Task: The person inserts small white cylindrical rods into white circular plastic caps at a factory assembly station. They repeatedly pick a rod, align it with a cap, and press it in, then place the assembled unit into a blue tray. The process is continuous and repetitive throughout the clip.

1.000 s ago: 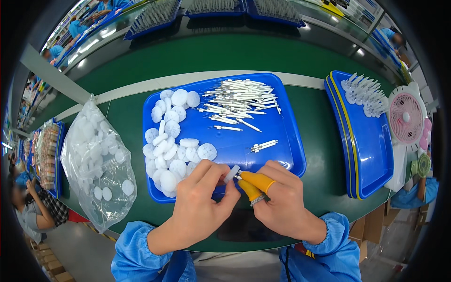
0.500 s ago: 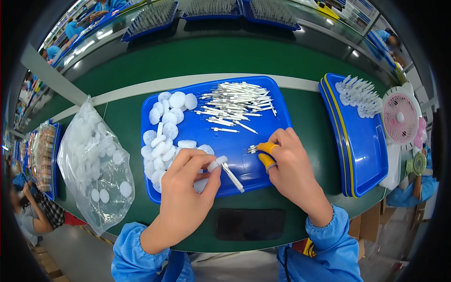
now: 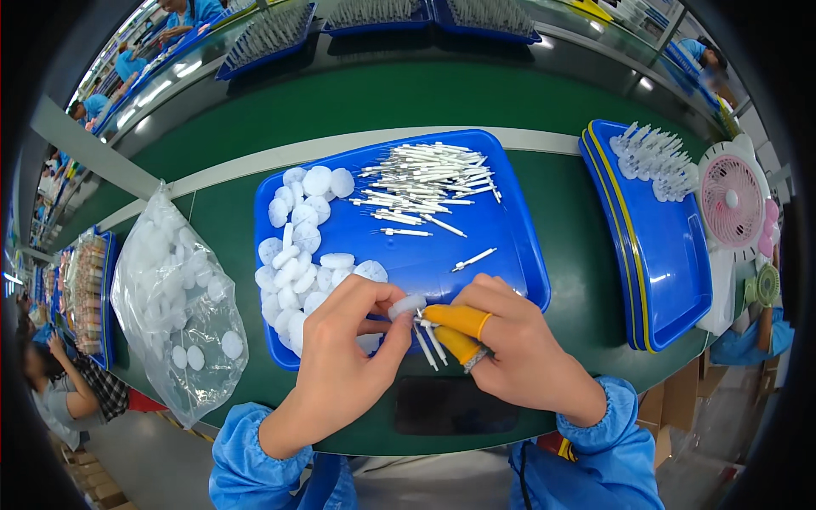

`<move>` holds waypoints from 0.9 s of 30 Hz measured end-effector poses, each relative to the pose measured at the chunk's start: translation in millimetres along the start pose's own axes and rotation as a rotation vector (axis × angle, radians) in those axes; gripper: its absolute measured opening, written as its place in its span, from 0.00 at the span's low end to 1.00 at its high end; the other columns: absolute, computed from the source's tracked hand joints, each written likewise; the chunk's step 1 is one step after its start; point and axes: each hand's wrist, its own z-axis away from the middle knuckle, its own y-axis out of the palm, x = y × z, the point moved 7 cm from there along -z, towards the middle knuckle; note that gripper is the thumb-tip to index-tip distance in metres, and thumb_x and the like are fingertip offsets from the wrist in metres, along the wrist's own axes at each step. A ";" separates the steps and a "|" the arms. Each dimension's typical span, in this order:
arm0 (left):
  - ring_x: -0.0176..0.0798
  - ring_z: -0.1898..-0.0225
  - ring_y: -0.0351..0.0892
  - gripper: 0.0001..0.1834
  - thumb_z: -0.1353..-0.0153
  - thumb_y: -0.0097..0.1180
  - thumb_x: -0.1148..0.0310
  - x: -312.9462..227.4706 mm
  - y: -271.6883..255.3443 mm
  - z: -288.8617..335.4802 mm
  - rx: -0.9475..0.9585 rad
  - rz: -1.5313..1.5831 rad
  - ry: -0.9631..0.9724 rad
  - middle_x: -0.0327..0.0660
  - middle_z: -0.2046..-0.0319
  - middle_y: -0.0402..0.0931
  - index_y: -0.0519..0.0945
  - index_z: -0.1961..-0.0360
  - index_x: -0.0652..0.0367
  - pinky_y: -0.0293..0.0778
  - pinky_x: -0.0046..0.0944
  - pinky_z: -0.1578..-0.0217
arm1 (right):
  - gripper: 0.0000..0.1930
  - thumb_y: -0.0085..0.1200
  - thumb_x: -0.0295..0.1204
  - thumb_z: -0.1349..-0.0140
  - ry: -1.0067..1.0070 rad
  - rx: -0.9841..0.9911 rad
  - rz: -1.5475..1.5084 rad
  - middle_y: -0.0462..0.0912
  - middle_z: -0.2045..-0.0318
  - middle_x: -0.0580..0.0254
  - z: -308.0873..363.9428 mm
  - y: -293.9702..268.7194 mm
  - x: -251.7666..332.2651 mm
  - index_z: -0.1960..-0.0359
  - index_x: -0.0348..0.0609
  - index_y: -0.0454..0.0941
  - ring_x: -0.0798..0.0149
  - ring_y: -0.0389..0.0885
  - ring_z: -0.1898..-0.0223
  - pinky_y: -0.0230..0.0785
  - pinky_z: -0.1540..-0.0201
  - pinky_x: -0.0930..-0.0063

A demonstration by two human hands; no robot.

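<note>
My left hand [image 3: 348,348] pinches a white translucent disc [image 3: 408,304] on edge between thumb and fingers, over the front of the blue tray [image 3: 537,280]. Thin white sticks [image 3: 427,344] with metal wire tips stand out from the disc toward me. My right hand [image 3: 510,348], yellow covers on two fingertips and a grey ring-like band on one finger, closes on a stick where it meets the disc; the exact grip is partly hidden. A single white stick [image 3: 473,259] lies in the tray beyond my right hand.
In the tray are a heap of white sticks [image 3: 425,178] and a pile of discs [image 3: 293,272]. A plastic bag of discs [image 3: 183,297] lies left. Stacked blue trays [image 3: 671,289] holding finished-looking pieces and a pink fan [image 3: 729,200] stand right. A dark phone-like slab [image 3: 455,406] lies nearest me.
My right hand has moved left and nearer to me, meeting the disc in my left hand. One stick now lies in the tray where the right fingers were.
</note>
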 end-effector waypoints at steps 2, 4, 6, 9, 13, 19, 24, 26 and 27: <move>0.35 0.58 0.88 0.08 0.35 0.65 0.83 -0.6 1.2 -0.4 -0.001 -0.013 0.023 0.43 0.58 0.81 0.83 0.55 0.69 0.88 0.35 0.58 | 0.26 0.62 0.13 0.55 -0.009 0.035 0.022 0.79 0.58 0.53 -0.4 1.6 1.3 0.49 0.28 0.86 0.50 0.76 0.55 0.71 0.50 0.59; 0.36 0.59 0.89 0.08 0.35 0.65 0.83 -1.1 1.8 -0.4 -0.008 -0.030 0.043 0.43 0.58 0.82 0.83 0.55 0.69 0.88 0.35 0.58 | 0.26 0.62 0.13 0.56 -0.006 0.018 0.040 0.78 0.59 0.53 -0.4 0.5 -0.5 0.49 0.27 0.86 0.50 0.76 0.54 0.71 0.50 0.58; 0.37 0.60 0.89 0.08 0.35 0.65 0.83 -1.1 2.0 0.0 -0.018 -0.052 0.058 0.44 0.58 0.82 0.83 0.55 0.70 0.89 0.36 0.58 | 0.26 0.62 0.14 0.56 0.001 0.007 0.055 0.78 0.59 0.53 -0.7 -0.3 -2.5 0.50 0.26 0.86 0.50 0.76 0.54 0.71 0.51 0.58; 0.38 0.61 0.90 0.08 0.36 0.67 0.83 -2.8 0.9 -0.6 -0.036 -0.073 0.070 0.44 0.60 0.83 0.83 0.56 0.70 0.89 0.37 0.58 | 0.25 0.63 0.14 0.57 0.014 0.000 0.077 0.78 0.59 0.52 -0.6 -1.3 -6.1 0.51 0.25 0.86 0.50 0.76 0.54 0.71 0.51 0.58; 0.40 0.63 0.91 0.08 0.38 0.69 0.82 -0.1 2.1 1.5 -0.050 -0.063 0.026 0.45 0.63 0.83 0.83 0.59 0.69 0.90 0.38 0.58 | 0.24 0.65 0.15 0.58 0.021 -0.005 0.115 0.78 0.58 0.52 -0.9 0.1 -6.7 0.53 0.26 0.86 0.50 0.77 0.53 0.71 0.51 0.57; 0.46 0.65 0.90 0.10 0.39 0.70 0.81 -1.5 7.0 3.9 -0.057 -0.118 0.110 0.47 0.65 0.81 0.82 0.58 0.67 0.88 0.40 0.62 | 0.23 0.65 0.15 0.58 -0.018 -0.068 0.114 0.78 0.60 0.52 0.2 10.8 1.0 0.54 0.26 0.85 0.49 0.77 0.55 0.70 0.53 0.55; 0.47 0.68 0.88 0.11 0.42 0.70 0.80 -3.6 6.7 6.6 -0.084 -0.147 0.151 0.48 0.66 0.80 0.83 0.58 0.66 0.85 0.41 0.67 | 0.21 0.63 0.14 0.59 -0.037 -0.181 0.073 0.78 0.66 0.52 1.4 9.0 7.1 0.57 0.28 0.86 0.49 0.77 0.64 0.69 0.60 0.57; 0.48 0.69 0.87 0.11 0.42 0.69 0.81 -7.1 6.1 8.9 -0.099 -0.165 0.202 0.48 0.66 0.80 0.83 0.58 0.66 0.82 0.42 0.69 | 0.22 0.62 0.11 0.58 -0.046 -0.265 0.069 0.80 0.70 0.54 1.4 5.2 11.2 0.57 0.31 0.88 0.51 0.76 0.70 0.68 0.68 0.61; 0.49 0.70 0.86 0.12 0.42 0.69 0.81 -8.8 6.6 10.8 -0.105 -0.172 0.224 0.48 0.66 0.79 0.83 0.57 0.66 0.81 0.43 0.70 | 0.22 0.62 0.11 0.58 -0.045 -0.270 0.074 0.80 0.70 0.54 2.1 6.2 11.3 0.57 0.31 0.88 0.51 0.76 0.71 0.67 0.68 0.61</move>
